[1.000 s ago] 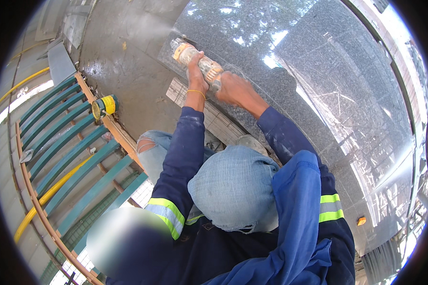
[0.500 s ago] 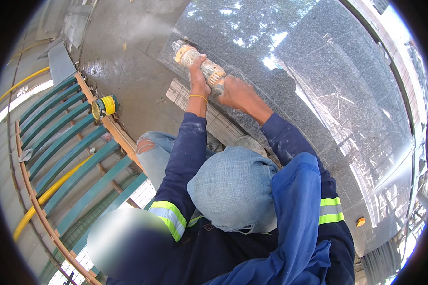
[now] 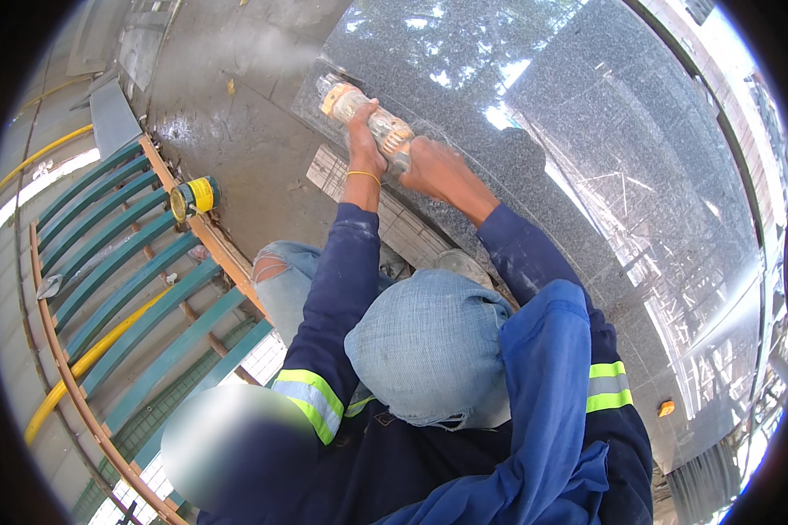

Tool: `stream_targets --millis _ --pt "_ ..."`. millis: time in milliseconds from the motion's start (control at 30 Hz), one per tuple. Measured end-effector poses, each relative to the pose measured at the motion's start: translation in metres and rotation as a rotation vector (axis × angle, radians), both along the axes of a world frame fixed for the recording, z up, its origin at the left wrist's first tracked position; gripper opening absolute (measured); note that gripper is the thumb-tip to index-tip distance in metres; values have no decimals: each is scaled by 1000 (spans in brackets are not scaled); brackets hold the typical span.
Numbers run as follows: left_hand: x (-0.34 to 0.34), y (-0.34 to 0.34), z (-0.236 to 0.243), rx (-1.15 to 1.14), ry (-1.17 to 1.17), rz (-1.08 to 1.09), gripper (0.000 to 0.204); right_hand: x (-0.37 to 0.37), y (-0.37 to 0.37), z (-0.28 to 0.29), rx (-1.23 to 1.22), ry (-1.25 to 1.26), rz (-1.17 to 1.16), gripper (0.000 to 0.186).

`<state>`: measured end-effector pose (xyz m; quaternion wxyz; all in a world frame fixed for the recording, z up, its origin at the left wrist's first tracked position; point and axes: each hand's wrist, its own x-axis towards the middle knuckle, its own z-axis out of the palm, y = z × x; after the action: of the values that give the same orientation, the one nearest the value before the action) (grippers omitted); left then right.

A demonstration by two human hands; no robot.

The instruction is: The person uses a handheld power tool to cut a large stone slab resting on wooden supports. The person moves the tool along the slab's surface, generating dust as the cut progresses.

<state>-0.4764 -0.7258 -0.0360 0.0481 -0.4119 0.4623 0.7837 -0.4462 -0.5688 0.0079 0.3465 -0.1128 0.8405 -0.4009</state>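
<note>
One broad speckled slab (image 3: 587,131), with a teal slatted frame (image 3: 206,331) well to its left

Dust (image 3: 280,57) still streams from the slab's left edge, so work there seems unbroken; over that edge, a power tool (image 3: 383,129) has shifted slightly toward the slab's near side within the last second. The right hand (image 3: 440,171) clenches its rear end; the left hand (image 3: 364,144) wraps its body.

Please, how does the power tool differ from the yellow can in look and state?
The tool is long and slim; the can is short and squat. The tool is pale with orange parts and looks dusty; the can is bright yellow with dark ends. The left hand and right hand hold the tool, while no hand touches the can. Both bodies look roughly cylindrical.
</note>
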Motion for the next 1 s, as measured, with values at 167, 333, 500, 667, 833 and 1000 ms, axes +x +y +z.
stream_targets --millis 167,333,500,667,833,1000 --pt "4 3 10 -16 -7 30 30 1 2 10 -9 8 20 34" --pt "-1 -3 0 -5 13 2 29 0 -4 -2 13 7 -10 35" --pt "-5 -6 -1 -5 3 -6 29 -1 -11 -12 -8 44 -35 37" --pt "-1 -7 -3 32 -25 -11 29 1 -6 -5 0 53 5 38" --pt "5 -1 -4 -8 15 36 27 8 3 1 14 70 -7 36" --pt "2 -4 -7 23 20 7 27 8 -1 -7 5 83 -27 35"
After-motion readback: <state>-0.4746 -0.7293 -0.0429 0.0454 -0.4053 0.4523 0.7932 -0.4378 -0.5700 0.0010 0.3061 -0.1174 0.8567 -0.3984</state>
